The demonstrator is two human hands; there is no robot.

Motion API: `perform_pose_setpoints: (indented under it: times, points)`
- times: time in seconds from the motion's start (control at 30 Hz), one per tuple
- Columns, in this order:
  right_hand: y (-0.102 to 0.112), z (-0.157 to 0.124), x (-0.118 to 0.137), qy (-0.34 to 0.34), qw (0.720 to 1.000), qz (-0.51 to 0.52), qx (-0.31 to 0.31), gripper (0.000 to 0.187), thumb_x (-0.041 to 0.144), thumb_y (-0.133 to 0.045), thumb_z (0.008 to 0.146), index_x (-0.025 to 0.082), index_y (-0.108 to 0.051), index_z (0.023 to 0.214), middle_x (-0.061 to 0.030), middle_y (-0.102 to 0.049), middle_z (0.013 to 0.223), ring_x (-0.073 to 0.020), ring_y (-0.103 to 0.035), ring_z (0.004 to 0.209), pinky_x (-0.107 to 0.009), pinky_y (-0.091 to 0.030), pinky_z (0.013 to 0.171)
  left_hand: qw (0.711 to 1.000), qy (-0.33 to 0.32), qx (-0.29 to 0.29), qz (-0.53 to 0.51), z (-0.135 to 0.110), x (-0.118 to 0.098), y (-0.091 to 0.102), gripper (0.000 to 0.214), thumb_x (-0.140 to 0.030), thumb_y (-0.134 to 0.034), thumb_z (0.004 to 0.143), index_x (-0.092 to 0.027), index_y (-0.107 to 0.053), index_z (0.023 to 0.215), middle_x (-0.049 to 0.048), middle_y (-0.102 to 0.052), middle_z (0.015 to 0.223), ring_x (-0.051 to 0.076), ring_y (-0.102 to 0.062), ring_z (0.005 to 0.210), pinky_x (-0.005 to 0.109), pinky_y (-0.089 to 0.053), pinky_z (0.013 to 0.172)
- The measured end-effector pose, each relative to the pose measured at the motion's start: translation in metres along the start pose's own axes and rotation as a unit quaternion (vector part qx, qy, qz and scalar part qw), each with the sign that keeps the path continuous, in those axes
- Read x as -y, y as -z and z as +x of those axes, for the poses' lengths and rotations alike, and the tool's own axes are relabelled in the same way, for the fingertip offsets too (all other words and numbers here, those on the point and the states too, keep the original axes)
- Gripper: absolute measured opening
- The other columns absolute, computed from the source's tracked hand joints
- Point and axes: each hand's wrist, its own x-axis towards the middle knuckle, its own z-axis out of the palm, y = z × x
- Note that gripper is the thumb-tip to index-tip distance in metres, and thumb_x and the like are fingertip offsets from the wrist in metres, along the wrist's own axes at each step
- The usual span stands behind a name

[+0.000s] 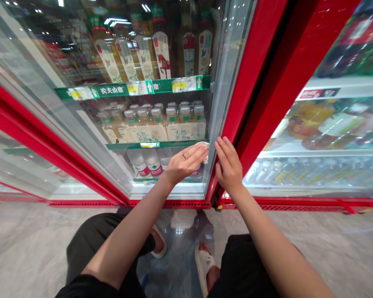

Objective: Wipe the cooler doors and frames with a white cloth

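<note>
My left hand (188, 160), with a ring on one finger, presses a crumpled whitish cloth (206, 152) to the glass door (174, 93) of a red drinks fridge, low near the door's right edge. Only part of the cloth shows past the fingertips. Just to the right, my right hand (229, 165) lies against the door frame (236, 89), fingers straight and close together, with nothing visible in it. Behind the glass, packs of capped bottles (186, 122) stand on a shelf above the left hand.
Taller bottles (161, 49) fill the upper shelf, over a green price strip (112, 90). A second red-framed fridge (298, 207) with drinks stands to the right, past a dark gap. Below are the grey floor (338, 244), my black-clothed legs and my white sandals (202, 265).
</note>
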Motion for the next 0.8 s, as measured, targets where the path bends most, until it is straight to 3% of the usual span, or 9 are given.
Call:
perform_pose_setpoints:
  times: [0.1, 0.3, 0.47, 0.7, 0.8]
  points:
    - [-0.003, -0.001, 0.001, 0.0, 1.0, 0.001, 0.008, 0.085, 0.002, -0.042, 0.104, 0.032, -0.022, 0.181, -0.0079, -0.047, 0.178, -0.0319, -0.043, 0.166, -0.061, -0.049, 0.132, 1.0, -0.016, -0.021, 0.014, 0.006, 0.008, 0.003, 0.043, -0.005, -0.061, 0.109, -0.013, -0.065, 0.151, 0.0081, -0.081, 0.141, 0.022, -0.075, 0.139, 0.037, -0.066, 0.119]
    - [-0.006, 0.0, 0.002, -0.002, 1.0, 0.002, 0.003, 0.086, 0.001, -0.043, 0.103, 0.032, -0.023, 0.181, -0.0076, -0.046, 0.179, -0.0308, -0.042, 0.167, -0.06, -0.048, 0.133, 0.996, 0.088, -0.008, -0.017, -0.007, 0.003, 0.007, 0.061, -0.003, -0.062, 0.107, -0.018, -0.052, 0.166, 0.0105, -0.078, 0.147, 0.025, -0.068, 0.146, 0.041, -0.063, 0.123]
    - [-0.008, -0.003, 0.0, -0.007, 1.0, -0.007, 0.01, 0.084, 0.004, -0.044, 0.104, 0.033, -0.022, 0.181, -0.008, -0.047, 0.178, -0.0324, -0.042, 0.166, -0.063, -0.048, 0.133, 0.998, 0.018, 0.027, -0.051, -0.002, 0.01, 0.001, 0.063, -0.003, -0.06, 0.108, -0.021, -0.049, 0.168, 0.0087, -0.075, 0.152, 0.023, -0.068, 0.146, 0.041, -0.061, 0.125]
    - [-0.009, -0.004, -0.001, 0.002, 1.0, -0.007, 0.008, 0.086, 0.002, -0.043, 0.104, 0.032, -0.021, 0.181, -0.0076, -0.048, 0.178, -0.0307, -0.041, 0.167, -0.06, -0.049, 0.133, 0.995, 0.1, 0.007, -0.014, -0.015, 0.003, 0.006, 0.062, -0.004, -0.061, 0.108, -0.021, -0.051, 0.167, 0.0097, -0.076, 0.15, 0.025, -0.068, 0.146, 0.042, -0.062, 0.124]
    - [-0.009, -0.002, 0.001, 0.014, 1.0, -0.006, -0.001, 0.085, 0.001, -0.043, 0.103, 0.028, -0.024, 0.181, -0.0095, -0.048, 0.177, -0.0301, -0.04, 0.168, -0.059, -0.049, 0.132, 0.998, 0.053, 0.011, -0.018, -0.02, 0.003, 0.007, 0.057, -0.004, -0.064, 0.107, -0.018, -0.056, 0.162, 0.0086, -0.08, 0.143, 0.023, -0.072, 0.142, 0.039, -0.064, 0.121]
